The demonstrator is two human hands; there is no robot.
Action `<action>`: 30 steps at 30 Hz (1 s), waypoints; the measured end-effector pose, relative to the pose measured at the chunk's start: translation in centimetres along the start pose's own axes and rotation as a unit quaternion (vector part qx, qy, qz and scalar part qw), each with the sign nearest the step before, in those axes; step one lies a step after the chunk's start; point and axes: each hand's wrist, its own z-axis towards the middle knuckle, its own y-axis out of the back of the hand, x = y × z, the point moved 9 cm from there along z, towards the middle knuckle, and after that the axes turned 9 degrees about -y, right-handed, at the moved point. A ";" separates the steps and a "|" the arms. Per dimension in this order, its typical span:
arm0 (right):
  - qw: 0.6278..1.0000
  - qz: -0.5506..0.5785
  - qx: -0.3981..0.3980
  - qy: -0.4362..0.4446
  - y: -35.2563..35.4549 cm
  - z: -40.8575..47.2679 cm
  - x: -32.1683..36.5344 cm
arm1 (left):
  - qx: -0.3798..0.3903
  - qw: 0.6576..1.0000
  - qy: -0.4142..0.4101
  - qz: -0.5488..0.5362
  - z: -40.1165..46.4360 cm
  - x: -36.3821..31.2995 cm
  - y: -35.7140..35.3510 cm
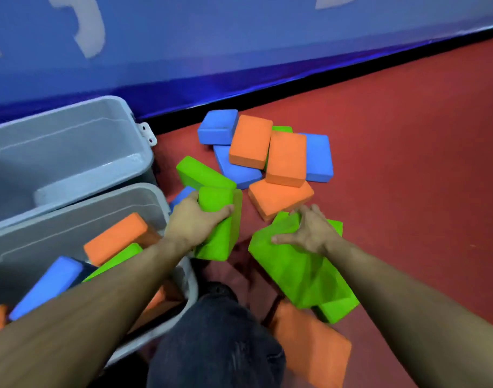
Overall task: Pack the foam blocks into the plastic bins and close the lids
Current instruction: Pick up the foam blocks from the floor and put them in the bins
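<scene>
My left hand (196,219) grips a green foam block (221,233) standing on end just right of the near grey bin (161,203). My right hand (309,231) clasps the top of another green block (292,275), which leans over a further green one (337,309). The near bin holds orange (116,236), green (119,260) and blue (49,284) blocks. Behind it stands a second grey bin (71,152) with nothing visible inside. A heap of blue (217,127), orange (285,161) and green (200,173) blocks lies on the red floor beyond my hands.
A blue padded wall (239,51) runs along the back, meeting the red floor (421,163). My knee in dark trousers (217,343) is at the bottom centre. An orange block (309,345) lies beside it. A white latch (147,133) sticks out from the far bin's corner.
</scene>
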 end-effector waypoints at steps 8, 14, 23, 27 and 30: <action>0.963 0.127 -0.215 0.102 6.5 -6.8 16.1 | -0.197 0.971 -0.006 -0.131 -5.5 1.2 18.1; 0.927 0.206 -0.230 0.211 2.1 -12.9 30.0 | -0.343 0.921 0.000 -0.183 -12.9 8.3 32.9; 0.928 0.200 -0.127 0.286 -9.8 -17.3 40.4 | -0.366 0.930 0.019 -0.032 -19.9 17.9 41.0; 0.924 0.180 -0.118 0.317 -11.3 -17.2 41.2 | -0.312 0.948 0.007 0.057 -18.7 18.1 41.3; 0.923 0.186 -0.126 0.312 -11.3 -16.7 41.1 | -0.265 0.959 0.011 0.104 -17.8 18.0 41.2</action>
